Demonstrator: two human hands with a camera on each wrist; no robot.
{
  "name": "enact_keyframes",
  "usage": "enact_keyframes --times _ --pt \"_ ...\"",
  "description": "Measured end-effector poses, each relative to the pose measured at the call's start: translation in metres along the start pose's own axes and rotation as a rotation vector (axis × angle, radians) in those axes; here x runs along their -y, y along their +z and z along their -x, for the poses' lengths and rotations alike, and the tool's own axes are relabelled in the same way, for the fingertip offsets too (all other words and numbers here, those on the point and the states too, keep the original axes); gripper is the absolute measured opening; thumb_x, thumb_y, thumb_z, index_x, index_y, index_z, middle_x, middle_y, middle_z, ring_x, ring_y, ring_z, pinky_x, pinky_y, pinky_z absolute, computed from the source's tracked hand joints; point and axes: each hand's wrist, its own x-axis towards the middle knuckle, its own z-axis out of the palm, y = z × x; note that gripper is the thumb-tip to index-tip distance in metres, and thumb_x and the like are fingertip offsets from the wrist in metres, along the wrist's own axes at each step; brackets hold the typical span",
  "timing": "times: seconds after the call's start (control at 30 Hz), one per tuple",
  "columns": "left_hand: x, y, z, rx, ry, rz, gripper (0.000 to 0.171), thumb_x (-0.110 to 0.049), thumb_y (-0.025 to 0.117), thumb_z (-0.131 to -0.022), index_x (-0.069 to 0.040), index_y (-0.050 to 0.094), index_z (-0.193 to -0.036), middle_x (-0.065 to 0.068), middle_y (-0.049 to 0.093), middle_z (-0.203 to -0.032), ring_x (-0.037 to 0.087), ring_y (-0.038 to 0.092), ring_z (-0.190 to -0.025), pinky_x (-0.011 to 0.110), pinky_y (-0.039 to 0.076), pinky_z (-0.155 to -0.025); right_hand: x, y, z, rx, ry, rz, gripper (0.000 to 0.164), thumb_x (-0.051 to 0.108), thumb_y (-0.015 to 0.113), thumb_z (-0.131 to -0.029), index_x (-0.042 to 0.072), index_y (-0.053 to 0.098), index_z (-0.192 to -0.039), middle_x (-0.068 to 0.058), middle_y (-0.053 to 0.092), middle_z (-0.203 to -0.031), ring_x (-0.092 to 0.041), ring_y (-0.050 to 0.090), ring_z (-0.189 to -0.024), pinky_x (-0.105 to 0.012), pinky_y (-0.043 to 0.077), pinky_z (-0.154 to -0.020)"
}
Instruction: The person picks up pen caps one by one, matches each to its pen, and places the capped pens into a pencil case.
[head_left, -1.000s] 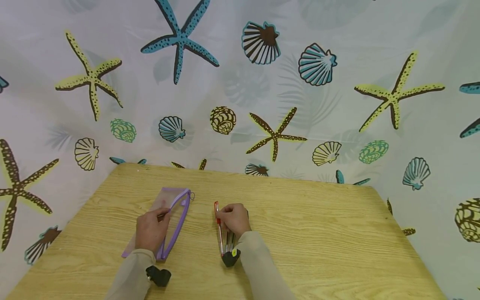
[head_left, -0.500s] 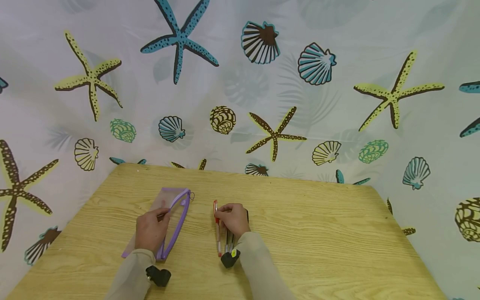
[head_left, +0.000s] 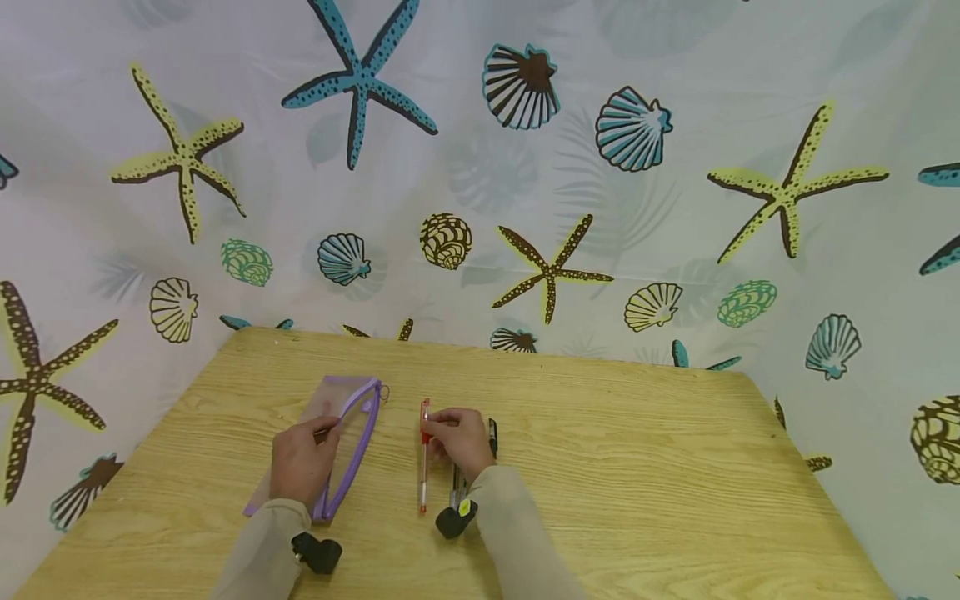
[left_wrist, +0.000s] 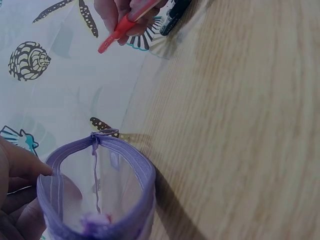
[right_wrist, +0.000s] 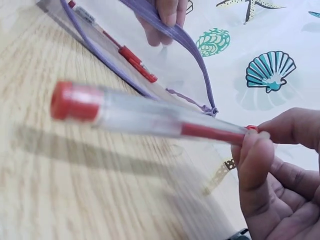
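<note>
My left hand (head_left: 303,458) pinches one side of a purple-edged mesh zip pouch (head_left: 363,446) on the left of the table, and its mouth gapes open in the left wrist view. Inside it, a red pen (right_wrist: 131,59) shows in the right wrist view. With thumb and fingertips, my right hand (head_left: 465,440) pinches another red gel pen (head_left: 424,462), clear-barrelled and raised off the table, to the right of the pouch. Beneath and beside that hand lie pens with clear barrels (head_left: 459,485) and a black cap (head_left: 492,435), partly hidden by hand and wrist.
The pale wooden table (head_left: 637,467) extends to the right of both hands. Behind and at the sides hangs a white curtain (head_left: 465,183) printed with starfish and shells. A black camera (head_left: 318,553) sits on the left wrist and another (head_left: 454,520) on the right.
My right hand has shifted slightly left with the red pen, drawing it away from the other pens and nearer the pouch. The left hand and pouch have stayed put.
</note>
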Motion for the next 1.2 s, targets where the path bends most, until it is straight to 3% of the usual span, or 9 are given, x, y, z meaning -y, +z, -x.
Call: enact_keyframes --times 0.57,1.2 --pt "0.001 0.0 -0.001 -0.002 -0.006 -0.007 0.024 -0.008 0.061 -0.092 0.004 0.07 -0.11 0.023 0.069 -0.104 0.033 0.069 -0.092 0.043 0.056 -0.074 -0.006 0.024 -0.005 0.078 0.022 -0.12 0.021 0.006 0.067 -0.089 -0.008 0.066 -0.104 -0.007 0.066 -0.072 -0.012 0.059 -0.052 -0.024 0.051 -0.048" --pt "0.001 0.0 0.001 -0.001 0.001 -0.013 0.025 -0.009 0.061 -0.092 0.004 0.07 -0.112 0.021 0.07 -0.104 0.032 0.069 -0.092 0.044 0.056 -0.077 -0.006 0.049 -0.006 0.073 0.038 -0.122 0.017 0.006 0.068 -0.088 -0.007 0.068 -0.098 -0.01 0.069 -0.074 -0.012 0.061 -0.051 -0.025 0.051 -0.048"
